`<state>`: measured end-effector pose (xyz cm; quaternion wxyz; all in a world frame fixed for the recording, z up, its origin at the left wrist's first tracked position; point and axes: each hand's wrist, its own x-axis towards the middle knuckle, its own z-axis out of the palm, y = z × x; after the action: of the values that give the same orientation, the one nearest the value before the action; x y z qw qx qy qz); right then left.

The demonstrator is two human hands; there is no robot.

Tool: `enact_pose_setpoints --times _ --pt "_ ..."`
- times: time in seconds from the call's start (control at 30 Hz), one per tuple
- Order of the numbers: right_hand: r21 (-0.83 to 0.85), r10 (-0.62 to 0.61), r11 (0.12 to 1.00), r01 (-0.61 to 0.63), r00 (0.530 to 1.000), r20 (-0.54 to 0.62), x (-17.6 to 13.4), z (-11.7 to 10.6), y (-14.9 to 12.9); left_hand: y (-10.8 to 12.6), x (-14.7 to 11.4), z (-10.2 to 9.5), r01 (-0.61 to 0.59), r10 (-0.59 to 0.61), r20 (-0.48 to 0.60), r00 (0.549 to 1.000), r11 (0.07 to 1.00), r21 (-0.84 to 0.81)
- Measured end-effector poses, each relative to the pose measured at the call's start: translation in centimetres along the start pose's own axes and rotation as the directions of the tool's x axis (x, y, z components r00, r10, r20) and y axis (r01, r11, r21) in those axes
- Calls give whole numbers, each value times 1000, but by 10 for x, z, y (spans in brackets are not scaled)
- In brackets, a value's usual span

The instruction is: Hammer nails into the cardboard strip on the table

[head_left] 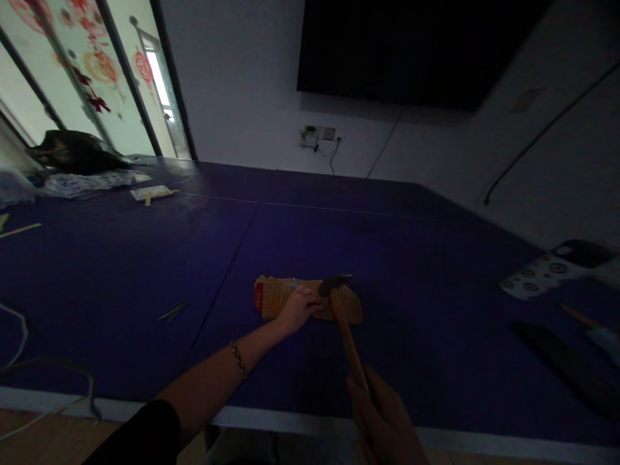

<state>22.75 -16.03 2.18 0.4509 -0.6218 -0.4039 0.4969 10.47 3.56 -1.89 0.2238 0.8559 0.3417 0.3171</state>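
Observation:
A hammer (347, 339) with a wooden handle is gripped near its lower end by my right hand (382, 413). Its dark metal head lies over a flattened brown piece of cardboard (349, 309) with a red left end. On the cardboard, my left hand (299, 308) is closed, thumb and fingers pinched together just left of the hammer head. Whatever it pinches is too small or hidden to name. Several thin metal pieces that look like nails (173, 310) lie loose on the purple table (290, 239), left of the cardboard.
To the right are a white device with round knobs (542, 274) and a long dark object (564, 365). White cables (53, 368) run over the left front edge. A black bag (80, 152) and a white tray (151, 192) lie far left. A wall screen (416, 51) hangs beyond.

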Motion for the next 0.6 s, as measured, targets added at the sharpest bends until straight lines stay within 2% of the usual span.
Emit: enact_pose_setpoints --times 0.07,0.13,0.3,0.5,0.6 --pt "-161 -33 987 22 997 -63 1 3 -7 0 0 0 2 -2 -8 1000 1000 -2" --pt "-194 -51 981 34 995 -82 1 6 -11 0 0 0 -3 2 -5 1000 1000 -6" --pt "-79 -49 996 39 992 -118 4 7 -6 0 1 0 -18 18 9 1000 1000 -14" --pt "21 19 1000 -17 996 -89 7 -1 9 1 2 1 -10 10 2 1000 1000 -6" --pt "95 24 995 -25 1000 6 5 -5 8 1 1 2 -3 3 2 1000 1000 1"
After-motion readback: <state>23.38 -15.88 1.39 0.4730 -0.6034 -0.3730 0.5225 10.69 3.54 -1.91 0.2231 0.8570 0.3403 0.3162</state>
